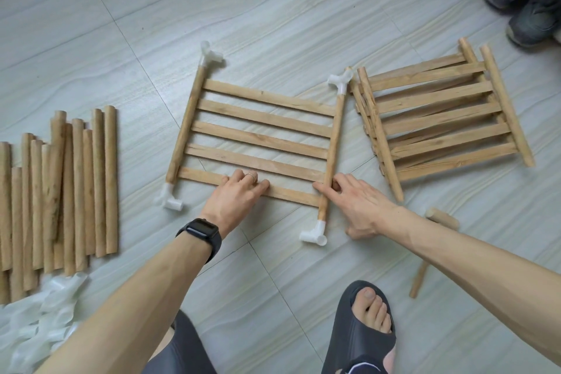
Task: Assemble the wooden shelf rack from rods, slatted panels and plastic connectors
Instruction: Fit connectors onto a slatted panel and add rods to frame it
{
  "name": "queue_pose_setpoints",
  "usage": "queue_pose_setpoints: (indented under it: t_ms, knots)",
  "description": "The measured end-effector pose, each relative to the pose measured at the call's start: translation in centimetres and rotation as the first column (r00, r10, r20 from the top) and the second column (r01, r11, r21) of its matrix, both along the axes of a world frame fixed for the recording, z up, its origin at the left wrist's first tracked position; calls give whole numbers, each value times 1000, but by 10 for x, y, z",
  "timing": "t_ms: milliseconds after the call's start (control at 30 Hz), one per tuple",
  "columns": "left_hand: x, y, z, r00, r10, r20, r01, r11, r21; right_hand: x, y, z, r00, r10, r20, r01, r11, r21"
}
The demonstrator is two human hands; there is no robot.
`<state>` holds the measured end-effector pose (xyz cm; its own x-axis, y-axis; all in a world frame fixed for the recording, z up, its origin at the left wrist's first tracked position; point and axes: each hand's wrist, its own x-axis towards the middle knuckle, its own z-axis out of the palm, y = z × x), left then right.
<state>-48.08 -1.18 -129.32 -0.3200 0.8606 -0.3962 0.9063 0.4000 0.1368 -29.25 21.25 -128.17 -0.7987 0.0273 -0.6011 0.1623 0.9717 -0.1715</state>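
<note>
- I am watching the left hand (239, 194) lying on the nearest slat of a pale wooden slatted panel (261, 136), fingers straight and pressing down, gripping nothing.
- The right hand (358, 206) is reaching in beside it, fingers stretched out and touching the panel's right side rod (332, 146). It is holding nothing.
- The panel is lying flat on the grey tiled floor (273, 9) under both hands, stretching away from the fingertips. White plastic connectors (314, 234) are sitting on all four corners, one just back from the right hand's fingers.
- Well out past the left hand, a bundle of loose round wooden rods (60, 191) is lying side by side, with crumpled clear plastic wrapping (45, 313) nearer the person.
- Just beyond the right hand, a stack of further slatted wooden panels (440, 118) is resting askew.
- What looks like a small wooden mallet (441, 217) is showing partly behind the right forearm.
- A black smartwatch (200, 232) is circling the left wrist.
</note>
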Motion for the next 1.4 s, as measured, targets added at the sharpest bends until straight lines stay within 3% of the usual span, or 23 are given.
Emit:
queue_pose_setpoints:
  t_ms: [167,333,467,600,1200,1267,1300,1400]
  knots:
    - [-1,-1,-1,1000,2,12,-2,1000,17,17,-23,2,996,-81,38,79,996,33]
    - [-2,0,0,1000,7,21,-8,1000,12,14,-53,-6,980,-194,-52,200,969,145]
    - [-2,0,3,998,27,57,-28,1000,5,21,-62,-16,949,-276,-153,280,960,5]
    - [-3,1,5,996,44,78,-45,999,10,24,-55,-20,934,-323,-155,307,944,-119]
    - [-1,4,5,1000,5,-2,-5,1000,-20,26,-40,-25,924,-345,-164,315,931,-184]
    - [0,3,4,1000,13,-10,-13,1000,-26,33,-43,-24,882,-444,-159,399,882,-251]
    - [1,3,3,999,27,-19,-27,999,-28,38,-48,-24,820,-554,-141,495,812,-310]
    - [5,6,2,998,47,-46,-48,998,-30,52,-78,-25,491,-870,-53,793,471,-387]
